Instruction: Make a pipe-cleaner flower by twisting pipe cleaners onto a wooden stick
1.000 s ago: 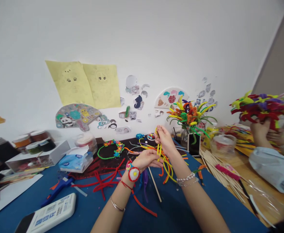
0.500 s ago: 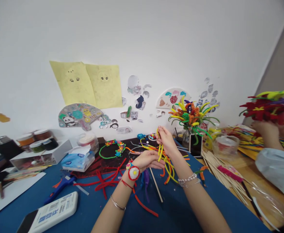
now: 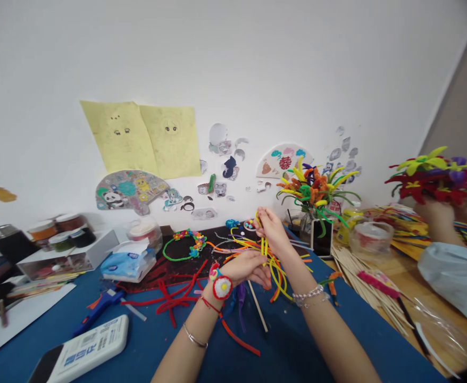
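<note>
My right hand (image 3: 271, 230) pinches several yellow pipe cleaners (image 3: 264, 247) at their upper ends, and the strands hang down over a tangle of orange and yellow ones. Just below it, my left hand (image 3: 249, 268) is curled, its fingertips beside the yellow strands. I cannot tell whether it grips them. A red-and-white pompom bracelet (image 3: 222, 287) sits on my left wrist. Loose red pipe cleaners (image 3: 173, 298) and a thin wooden stick (image 3: 258, 308) lie on the blue mat (image 3: 146, 340) below my hands.
A co-worker's hands (image 3: 436, 213) at the right hold a bunch of red, purple and yellow pipe-cleaner flowers (image 3: 436, 181). A glue gun (image 3: 98, 311), tissue packet (image 3: 127, 264), vase of pipe-cleaner flowers (image 3: 313, 197) and wooden sticks (image 3: 361, 279) surround my work area.
My left hand has shifted slightly right and down, curling closer to the yellow strands. The co-worker's flower bunch has moved and now stands more upright.
</note>
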### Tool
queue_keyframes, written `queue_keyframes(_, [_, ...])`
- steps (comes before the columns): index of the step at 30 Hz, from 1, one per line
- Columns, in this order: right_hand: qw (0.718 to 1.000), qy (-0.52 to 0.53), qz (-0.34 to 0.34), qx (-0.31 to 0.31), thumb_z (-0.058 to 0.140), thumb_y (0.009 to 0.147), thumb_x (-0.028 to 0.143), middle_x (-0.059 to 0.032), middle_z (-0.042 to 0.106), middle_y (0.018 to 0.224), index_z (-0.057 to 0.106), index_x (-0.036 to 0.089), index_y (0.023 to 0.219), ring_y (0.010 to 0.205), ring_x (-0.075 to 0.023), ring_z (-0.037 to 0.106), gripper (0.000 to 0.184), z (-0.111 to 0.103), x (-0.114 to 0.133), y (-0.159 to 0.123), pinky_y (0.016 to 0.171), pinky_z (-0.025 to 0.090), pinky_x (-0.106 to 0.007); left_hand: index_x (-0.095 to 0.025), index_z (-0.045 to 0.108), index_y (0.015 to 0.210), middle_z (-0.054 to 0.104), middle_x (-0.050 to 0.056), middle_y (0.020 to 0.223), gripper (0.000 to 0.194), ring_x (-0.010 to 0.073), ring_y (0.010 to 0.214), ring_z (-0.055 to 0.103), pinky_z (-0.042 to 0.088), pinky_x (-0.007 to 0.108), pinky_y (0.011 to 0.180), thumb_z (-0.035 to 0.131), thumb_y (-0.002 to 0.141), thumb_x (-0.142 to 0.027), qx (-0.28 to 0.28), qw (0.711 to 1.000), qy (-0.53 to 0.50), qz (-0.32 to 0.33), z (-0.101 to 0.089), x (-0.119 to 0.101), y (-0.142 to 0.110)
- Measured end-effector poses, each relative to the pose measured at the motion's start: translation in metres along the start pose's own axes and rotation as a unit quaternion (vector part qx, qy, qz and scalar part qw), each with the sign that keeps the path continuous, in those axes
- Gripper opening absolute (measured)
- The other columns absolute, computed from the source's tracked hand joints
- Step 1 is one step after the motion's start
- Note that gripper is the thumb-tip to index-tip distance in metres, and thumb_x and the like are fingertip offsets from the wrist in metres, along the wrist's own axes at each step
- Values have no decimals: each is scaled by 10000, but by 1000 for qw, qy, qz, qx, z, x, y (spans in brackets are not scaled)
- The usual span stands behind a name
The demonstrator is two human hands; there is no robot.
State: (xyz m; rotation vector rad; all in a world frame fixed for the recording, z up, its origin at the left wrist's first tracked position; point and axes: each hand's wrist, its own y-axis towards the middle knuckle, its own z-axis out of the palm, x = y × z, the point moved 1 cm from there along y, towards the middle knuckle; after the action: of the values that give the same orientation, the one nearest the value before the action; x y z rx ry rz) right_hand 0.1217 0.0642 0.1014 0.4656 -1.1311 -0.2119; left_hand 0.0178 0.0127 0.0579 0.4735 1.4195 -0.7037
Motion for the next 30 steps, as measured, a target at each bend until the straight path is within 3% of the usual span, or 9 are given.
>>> queue_keyframes(4, [999, 46, 17, -9, 563, 737, 416, 56, 456, 486, 456, 194, 691, 355, -31, 289, 250, -6, -1, 3, 319, 207, -134, -153, 410, 701, 522, -13, 547, 224, 113, 429, 560, 447, 255, 498, 418, 772, -365, 12, 999, 44, 0, 7, 2, 2])
queue_keyframes(9, [982, 164, 98, -13, 642, 686, 327, 38, 517, 561, 485, 185, 677, 423, -44, 416, 212, -18, -6, 10, 375, 350, -150, -151, 410, 686, 531, -6, 531, 185, 110, 437, 560, 437, 238, 490, 369, 772, -310, -14, 994, 99, 33, 8, 4, 9])
queue_keyframes(13, [953, 253, 164, 10, 639, 700, 266, 13, 591, 694, 535, 187, 721, 533, -62, 526, 132, -23, -5, 12, 505, 463, -178, -162, 361, 684, 517, -19, 533, 201, 105, 420, 551, 433, 233, 473, 370, 768, -345, -33, 997, 54, 46, 6, 8, 13])
queue_keyframes(17, [940, 292, 173, 30, 632, 712, 237, -3, 621, 810, 575, 199, 799, 626, -75, 571, 110, -26, -2, 11, 588, 500, -196, -174, 326, 665, 460, -52, 503, 251, 105, 387, 526, 459, 276, 499, 389, 766, -394, 11, 998, 9, 68, 5, 8, 13])
queue_keyframes(22, [939, 294, 174, 33, 633, 716, 259, 5, 612, 805, 581, 199, 793, 627, -68, 568, 111, -32, -3, 10, 585, 500, -187, -133, 456, 685, 518, 5, 510, 307, 128, 429, 552, 437, 254, 488, 391, 770, -421, 21, 998, 17, 50, 5, 7, 10])
queue_keyframes(27, [939, 287, 178, 60, 633, 716, 281, 26, 567, 698, 566, 195, 769, 507, -37, 491, 121, -30, -3, 9, 372, 380, -110, -91, 561, 803, 550, 27, 574, 335, 127, 466, 564, 446, 269, 536, 401, 768, -384, 35, 998, -45, 21, 3, 10, 10])
queue_keyframes(30, [941, 285, 167, 69, 624, 728, 273, 30, 542, 671, 557, 187, 773, 470, -25, 444, 118, -26, -2, 7, 332, 329, -93, -89, 567, 858, 545, 22, 592, 329, 116, 470, 552, 457, 296, 581, 396, 773, -358, 45, 995, -86, 8, 1, 10, 9])
